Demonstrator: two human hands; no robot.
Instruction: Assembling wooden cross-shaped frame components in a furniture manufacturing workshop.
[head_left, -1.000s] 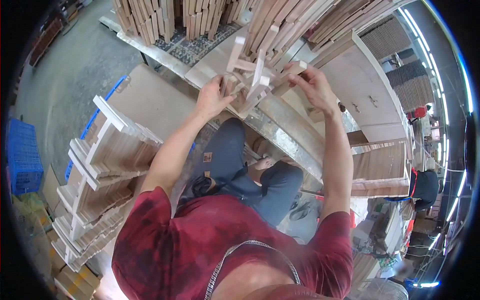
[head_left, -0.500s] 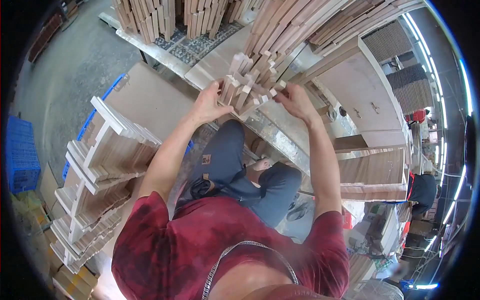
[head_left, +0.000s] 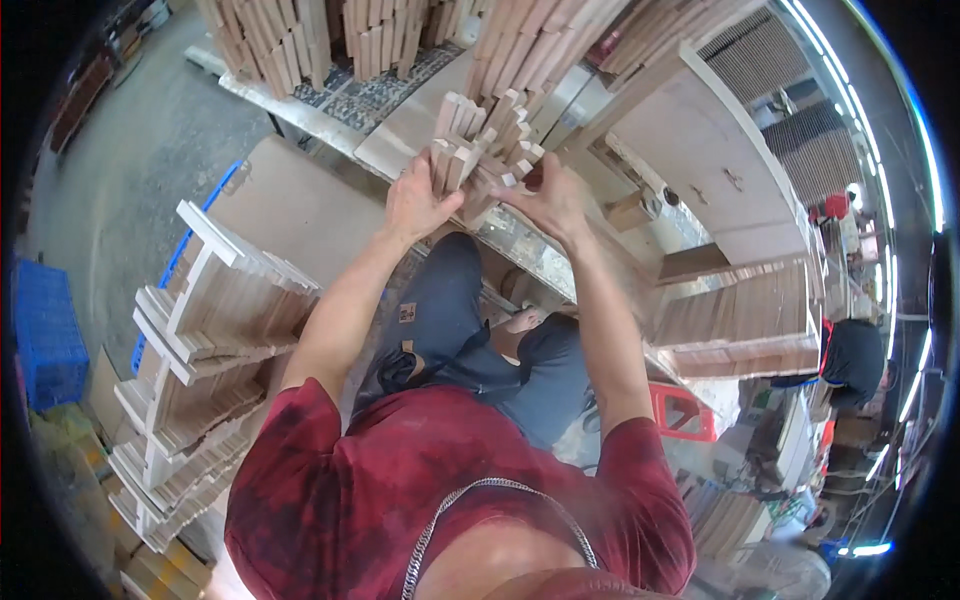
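In front of me, a bundle of pale, square-ended wooden sticks point(head_left: 462, 160) stands on end at the near edge of the workbench point(head_left: 545, 262). My left hand point(head_left: 415, 205) is wrapped round its left side, thumb toward me and fingers behind the outer sticks. On the other side, my right hand point(head_left: 552, 207) holds the sticks, its thumb pointing left across their near faces. Some of the right fingers are hidden behind the wood. The stick tops sit at uneven heights and lean at different angles.
Taller bundles of wooden strips point(head_left: 385, 35) stand behind the bench. Left of me are stacked wooden pieces point(head_left: 235, 300) beside a brown board point(head_left: 300, 205) and a blue crate point(head_left: 50, 335). To my right are a wooden cabinet-like panel point(head_left: 690, 150), more stacked wood point(head_left: 745, 325) and a red stool point(head_left: 685, 412).
My right hand has moved left, so the two hands are closer together around the sticks. The loosely spread sticks on the right are drawn in. The whole view has shifted slightly.
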